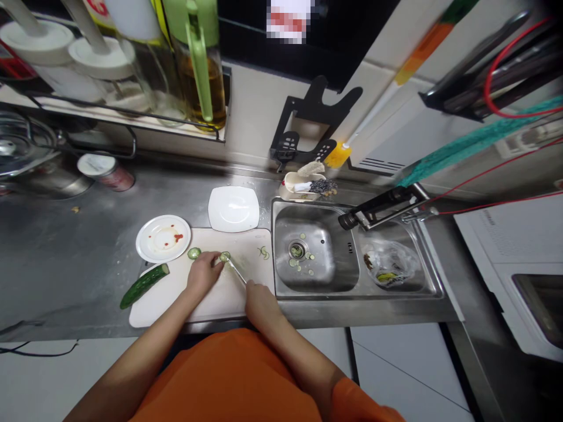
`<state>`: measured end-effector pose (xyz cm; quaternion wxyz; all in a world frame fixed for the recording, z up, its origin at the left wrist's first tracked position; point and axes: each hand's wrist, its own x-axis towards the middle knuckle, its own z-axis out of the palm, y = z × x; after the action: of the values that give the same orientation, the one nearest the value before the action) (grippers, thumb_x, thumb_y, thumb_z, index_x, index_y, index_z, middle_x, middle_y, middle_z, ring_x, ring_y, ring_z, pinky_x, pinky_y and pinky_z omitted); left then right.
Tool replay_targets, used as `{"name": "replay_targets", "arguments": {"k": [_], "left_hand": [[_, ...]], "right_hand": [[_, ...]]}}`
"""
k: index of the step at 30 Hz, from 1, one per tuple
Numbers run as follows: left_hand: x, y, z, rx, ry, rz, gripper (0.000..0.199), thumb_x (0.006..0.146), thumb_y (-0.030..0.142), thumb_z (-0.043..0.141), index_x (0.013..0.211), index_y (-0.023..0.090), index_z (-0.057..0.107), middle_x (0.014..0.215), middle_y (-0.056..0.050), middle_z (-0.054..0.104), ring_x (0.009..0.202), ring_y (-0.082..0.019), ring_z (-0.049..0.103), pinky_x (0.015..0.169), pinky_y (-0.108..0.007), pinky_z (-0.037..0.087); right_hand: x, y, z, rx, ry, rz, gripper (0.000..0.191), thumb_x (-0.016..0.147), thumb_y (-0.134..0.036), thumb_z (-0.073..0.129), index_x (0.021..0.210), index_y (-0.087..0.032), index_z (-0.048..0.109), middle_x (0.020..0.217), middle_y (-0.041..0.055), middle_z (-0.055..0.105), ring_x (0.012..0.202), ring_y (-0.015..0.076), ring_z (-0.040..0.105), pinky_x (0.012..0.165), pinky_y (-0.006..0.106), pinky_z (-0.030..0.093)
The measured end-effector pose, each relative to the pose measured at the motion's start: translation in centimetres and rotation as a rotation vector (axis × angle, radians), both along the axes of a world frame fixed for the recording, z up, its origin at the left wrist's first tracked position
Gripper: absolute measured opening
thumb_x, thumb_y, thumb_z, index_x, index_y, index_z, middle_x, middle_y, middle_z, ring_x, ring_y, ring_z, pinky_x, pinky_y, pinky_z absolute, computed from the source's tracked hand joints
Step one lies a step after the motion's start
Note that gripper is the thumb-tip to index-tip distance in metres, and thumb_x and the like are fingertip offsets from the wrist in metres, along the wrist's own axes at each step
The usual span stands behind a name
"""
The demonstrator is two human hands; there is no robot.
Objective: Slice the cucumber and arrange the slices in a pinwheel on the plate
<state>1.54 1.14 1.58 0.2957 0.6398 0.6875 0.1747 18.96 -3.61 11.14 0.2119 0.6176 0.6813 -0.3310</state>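
Note:
My right hand [263, 306] is closed round the handle of a small knife [237, 272], whose thin blade points up and left to a cucumber slice [225, 257]. At that slice's left edge, my left hand [204, 273] grips it with bent fingers. Another pale green cucumber slice [194, 253] lies just left of my left hand on the white cutting board [171, 302]. A dark green length of cucumber [144, 286], cut at its upper end, rests across the board's left side. Curled green peelings [263, 252] lie near the board's right edge.
Behind the board are a white plate with red stains [153, 240] and a square white plate [234, 208]. To the right, a steel sink [281, 234] has cucumber bits round its drain; a plastic bag [396, 261] lies in its second basin. A black-framed shelf [153, 117] holds bottles.

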Motion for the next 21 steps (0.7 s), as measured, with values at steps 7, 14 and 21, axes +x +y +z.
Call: {"name": "replay_targets", "arguments": {"k": [7,14,21], "left_hand": [[0.04,0.09,0.10,-0.020,0.003,0.000,0.029,0.076,0.032,0.053,0.098,0.019,0.066,0.098,-0.007,0.068,0.091,-0.021,0.060,0.083,-0.031,0.045],[0.04,0.17,-0.11,-0.014,0.002,0.013,0.029,0.075,0.033,0.054,0.096,0.018,0.067,0.097,-0.008,0.069,0.089,-0.021,0.061,0.081,-0.030,0.046],[0.20,0.49,0.47,-0.050,0.011,0.025,0.025,0.073,0.031,0.055,0.091,0.019,0.066,0.091,-0.006,0.068,0.083,-0.020,0.060,0.076,-0.029,0.044]], "right_hand": [[-0.06,0.10,-0.38,-0.008,0.010,-0.018,0.032,0.084,-0.001,0.035,0.109,-0.012,0.052,0.096,0.0147,0.066,0.096,0.0242,0.063,0.074,0.031,0.049],[-0.44,0.12,-0.60,-0.005,0.020,-0.017,0.034,0.085,-0.001,0.035,0.113,-0.011,0.052,0.100,0.0149,0.065,0.101,0.0225,0.061,0.081,0.031,0.047],[0.14,-0.66,-0.77,0.018,0.024,-0.008,0.033,0.086,-0.002,0.034,0.110,-0.011,0.054,0.097,0.0151,0.065,0.101,0.0237,0.061,0.082,0.031,0.046]]}}
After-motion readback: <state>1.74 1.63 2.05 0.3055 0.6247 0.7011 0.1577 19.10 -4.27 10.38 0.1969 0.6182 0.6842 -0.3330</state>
